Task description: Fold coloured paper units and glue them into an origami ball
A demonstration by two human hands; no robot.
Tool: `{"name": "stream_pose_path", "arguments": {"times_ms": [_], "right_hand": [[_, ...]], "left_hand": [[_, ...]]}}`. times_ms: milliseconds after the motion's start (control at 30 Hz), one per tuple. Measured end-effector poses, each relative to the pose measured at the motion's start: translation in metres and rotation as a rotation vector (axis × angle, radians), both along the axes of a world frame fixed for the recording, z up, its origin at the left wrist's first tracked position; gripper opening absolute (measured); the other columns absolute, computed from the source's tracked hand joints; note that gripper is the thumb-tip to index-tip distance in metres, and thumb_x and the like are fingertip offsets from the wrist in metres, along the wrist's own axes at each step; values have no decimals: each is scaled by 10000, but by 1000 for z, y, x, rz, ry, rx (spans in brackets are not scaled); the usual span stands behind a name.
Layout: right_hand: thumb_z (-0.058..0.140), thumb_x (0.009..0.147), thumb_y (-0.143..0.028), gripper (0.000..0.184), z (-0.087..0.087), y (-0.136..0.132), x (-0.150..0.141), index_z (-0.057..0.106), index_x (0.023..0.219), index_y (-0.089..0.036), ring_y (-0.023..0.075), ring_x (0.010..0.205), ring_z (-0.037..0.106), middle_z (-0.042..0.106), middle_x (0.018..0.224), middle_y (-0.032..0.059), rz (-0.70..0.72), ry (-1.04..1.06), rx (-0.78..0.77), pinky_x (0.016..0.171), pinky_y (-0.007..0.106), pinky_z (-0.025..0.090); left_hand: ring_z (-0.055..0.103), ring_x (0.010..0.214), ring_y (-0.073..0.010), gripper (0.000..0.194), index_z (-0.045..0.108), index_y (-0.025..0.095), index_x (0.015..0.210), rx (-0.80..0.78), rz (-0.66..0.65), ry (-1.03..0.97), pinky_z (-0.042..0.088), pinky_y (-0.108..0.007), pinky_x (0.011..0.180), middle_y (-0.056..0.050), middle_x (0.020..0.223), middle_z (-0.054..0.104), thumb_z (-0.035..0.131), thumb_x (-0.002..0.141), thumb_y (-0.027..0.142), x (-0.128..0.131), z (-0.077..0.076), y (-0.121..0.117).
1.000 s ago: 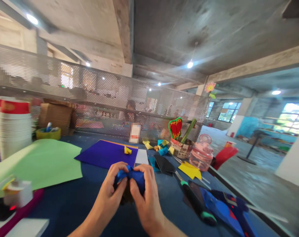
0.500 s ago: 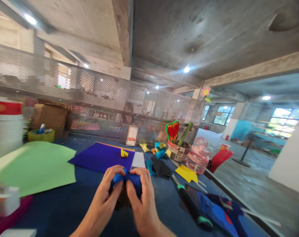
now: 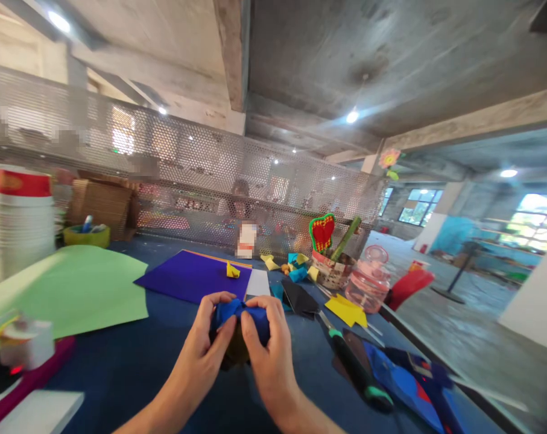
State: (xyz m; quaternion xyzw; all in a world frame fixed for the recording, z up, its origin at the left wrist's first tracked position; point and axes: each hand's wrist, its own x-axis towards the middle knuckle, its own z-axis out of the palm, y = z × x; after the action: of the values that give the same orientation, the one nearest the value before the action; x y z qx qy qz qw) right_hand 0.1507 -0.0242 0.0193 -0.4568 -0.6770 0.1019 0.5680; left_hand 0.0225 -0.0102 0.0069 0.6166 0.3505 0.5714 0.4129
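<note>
My left hand [image 3: 199, 348] and my right hand [image 3: 271, 349] are both closed around a small blue craft piece [image 3: 230, 309], with the thumbs meeting near its middle. It looks like folded or wrapped blue sheet; its exact kind cannot be made out. Below the thumbs shows a dark olive-brown part [image 3: 237, 351], mostly in shadow. Just beyond the hands lies a purple sheet [image 3: 187, 280] with a small folded yellow piece [image 3: 232, 270] on it. A white sheet [image 3: 258, 282] and black cut pieces [image 3: 300, 298] are close to my right hand's fingertips.
To the right lie a green-and-black handled tool [image 3: 357, 364], a blue glue gun [image 3: 420, 371], yellow paper [image 3: 347, 310], a pink clear jar [image 3: 368, 282] and a basket [image 3: 330, 271]. At left are a light green sheet [image 3: 81, 289] and stacked cups [image 3: 22, 235]. A perforated screen [image 3: 201, 157] stands behind.
The view has shifted slightly, so the table things appear farther right and a little higher. Both hands still grip the blue piece, with little change in their hold.
</note>
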Motion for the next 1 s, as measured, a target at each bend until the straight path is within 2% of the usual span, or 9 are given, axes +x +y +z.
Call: {"name": "stream_pose_path", "arguments": {"times_ms": [267,400,600,833,1000], "right_hand": [[543,875,-195,81,1,0,0,543,954,-212,170,936,536,552,968,27,-17,-9,48,862,329,436],[546,870,-178,92,3,-2,-1,549,957,-208,169,945,532,549,974,30,-23,-13,58,865,323,436],[543,875,-173,108,-2,0,-2,548,976,-214,166,963,532,555,991,27,-8,5,54,882,322,433],[532,899,-221,98,-5,-1,1,547,996,-220,163,970,535,560,1008,26,2,48,24,888,318,430],[526,904,-237,83,-5,-2,1,550,982,-224,164,964,538,564,1000,23,14,79,21,885,321,431]], "left_hand": [[544,995,-169,282,443,250,1123,10,24,-16,449,-304,844,-20,1077,555,497,895,405,-2,0,-4],[518,1076,-173,266,447,250,1125,48,30,-14,430,-296,885,-27,1147,540,496,899,381,-2,1,-4],[521,1081,-164,251,459,244,1126,78,45,31,398,-296,941,-22,1139,542,485,903,357,-2,1,-3],[541,1005,-148,253,464,258,1132,57,52,63,429,-277,876,-7,1110,558,477,908,375,-1,1,-3],[562,864,-140,284,454,268,1147,0,9,57,452,-289,804,6,1027,574,495,896,394,-4,1,-3]]}}
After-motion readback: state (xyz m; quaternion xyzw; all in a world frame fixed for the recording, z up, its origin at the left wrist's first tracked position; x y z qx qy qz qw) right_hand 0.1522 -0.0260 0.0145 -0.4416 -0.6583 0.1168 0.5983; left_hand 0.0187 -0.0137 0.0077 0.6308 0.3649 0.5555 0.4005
